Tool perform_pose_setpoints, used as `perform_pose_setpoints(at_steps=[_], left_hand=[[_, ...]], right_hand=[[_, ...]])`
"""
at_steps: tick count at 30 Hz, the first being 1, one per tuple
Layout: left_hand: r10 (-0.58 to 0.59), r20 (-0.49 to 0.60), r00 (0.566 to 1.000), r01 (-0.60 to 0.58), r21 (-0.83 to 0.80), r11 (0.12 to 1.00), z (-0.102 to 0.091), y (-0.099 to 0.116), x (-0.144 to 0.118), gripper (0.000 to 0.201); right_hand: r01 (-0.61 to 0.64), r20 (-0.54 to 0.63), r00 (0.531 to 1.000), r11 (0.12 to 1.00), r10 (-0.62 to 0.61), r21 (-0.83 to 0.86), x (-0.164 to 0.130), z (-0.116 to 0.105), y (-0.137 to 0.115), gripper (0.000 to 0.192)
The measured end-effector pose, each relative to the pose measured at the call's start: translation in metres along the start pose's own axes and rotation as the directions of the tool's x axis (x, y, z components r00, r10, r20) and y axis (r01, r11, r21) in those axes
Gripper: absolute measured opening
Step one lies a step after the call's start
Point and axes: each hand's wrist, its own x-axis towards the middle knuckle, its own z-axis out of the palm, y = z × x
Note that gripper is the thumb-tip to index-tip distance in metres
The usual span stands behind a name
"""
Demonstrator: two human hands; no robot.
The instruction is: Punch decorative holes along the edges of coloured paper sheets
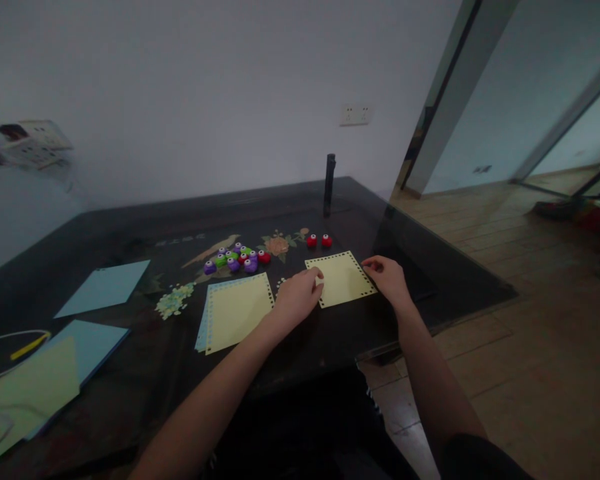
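Note:
A pale yellow paper sheet with punched holes along its edges lies on the dark table between my hands. My left hand is curled at its left edge, thumb and fingers closed on the paper there. At the opposite edge, my right hand has thumb and fingertips pinched together on the sheet's margin. Left of my left hand rests a stack of punched sheets, a yellow sheet on top and a blue sheet showing beneath. A few small paper bits beside my left hand are partly hidden.
Several purple, green and red eyed figures stand behind the stack, with two red ones farther right. Paper bits form a pile at left. Blue sheets, yellow paper and a black upright cylinder are also on the table.

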Motion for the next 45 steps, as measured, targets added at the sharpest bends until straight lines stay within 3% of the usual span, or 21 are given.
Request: perform_pose_setpoints(at_steps=[3,5,10,14,17,20,23,27,32,37,45], left_hand=[[0.024,-0.043,0.999,-0.025,-0.043,0.999,-0.021,-0.001,-0.008,0.021],[0.043,-0.087,0.995,-0.048,-0.065,0.997,-0.033,-0.014,-0.015,0.021],[-0.093,-0.206,0.974,0.084,-0.054,0.995,-0.057,-0.082,-0.032,0.02],[-0.192,-0.252,0.949,0.194,-0.017,0.981,-0.063,-0.137,-0.046,0.02],[-0.194,-0.248,0.949,0.197,-0.015,0.98,-0.059,-0.16,-0.054,0.02],[-0.159,-0.232,0.96,0.167,0.019,0.986,-0.052,-0.172,-0.058,0.023],[-0.154,-0.168,0.974,0.171,0.095,0.981,-0.045,-0.179,-0.06,0.033],[-0.189,-0.096,0.977,0.203,0.173,0.964,-0.04,-0.182,-0.061,0.047],[-0.21,-0.084,0.974,0.223,0.202,0.954,-0.039,-0.181,-0.06,0.051],[-0.221,-0.061,0.973,0.229,0.192,0.954,-0.039,-0.183,-0.058,0.055],[-0.201,-0.112,0.973,0.217,0.157,0.963,-0.036,-0.186,-0.057,0.055]], right_hand=[[0.02,-0.022,1.0,0.998,-0.019,0.063,-0.001,-0.002,-0.007,0.021],[0.033,-0.027,0.999,0.995,-0.03,0.099,-0.002,-0.003,-0.013,0.021],[0.096,-0.01,0.995,0.976,-0.096,0.195,-0.005,-0.003,-0.036,0.021],[0.2,0.05,0.974,0.949,-0.219,0.244,-0.012,0.005,-0.078,0.017],[0.339,0.134,0.913,0.901,-0.384,0.272,-0.017,0.022,-0.119,0.015],[0.493,0.271,0.791,0.833,-0.549,0.25,-0.016,0.051,-0.154,0.015],[0.586,0.442,0.692,0.802,-0.571,0.116,-0.01,0.088,-0.171,0.019],[0.645,0.554,0.648,0.763,-0.522,-0.036,-0.005,0.125,-0.171,0.037],[0.691,0.538,0.648,0.714,-0.54,-0.115,-0.009,0.134,-0.164,0.045],[0.675,0.5,0.671,0.73,-0.547,-0.107,-0.012,0.133,-0.163,0.042],[0.539,0.366,0.763,0.837,-0.533,0.094,-0.012,0.137,-0.165,0.012]])
